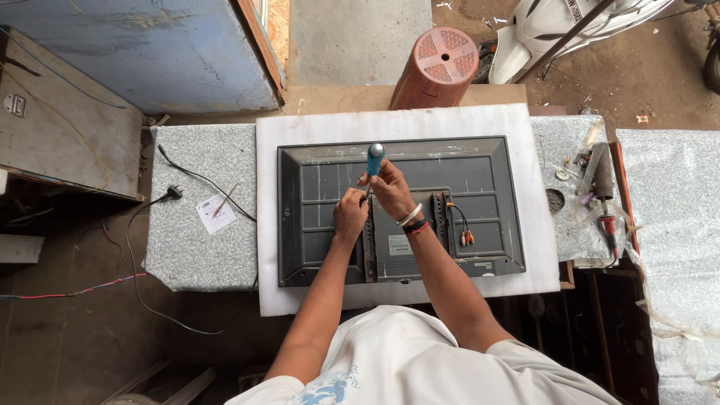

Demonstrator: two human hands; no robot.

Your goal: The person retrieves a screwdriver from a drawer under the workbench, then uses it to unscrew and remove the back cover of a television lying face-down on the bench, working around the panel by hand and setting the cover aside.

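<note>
**What can't be made out**

Screwdriver (374, 159): only the blue handle shows; shaft and tip hidden behind the right hand (390, 189). Left hand (349, 214) covers the spot on the TV back panel (330, 217) it presses, so can't tell what's under the fingers. Label on the panel too small to read. Scooter (555, 26) cut off by top edge. Paper slip (216, 214) on the counter (195, 240): print too small. Person's torso cut by bottom edge.

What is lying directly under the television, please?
A white foam sheet lies under the face-down television, its border showing all round. The grey speckled slabs continue beneath it, hidden there. The screen is hidden too.
</note>
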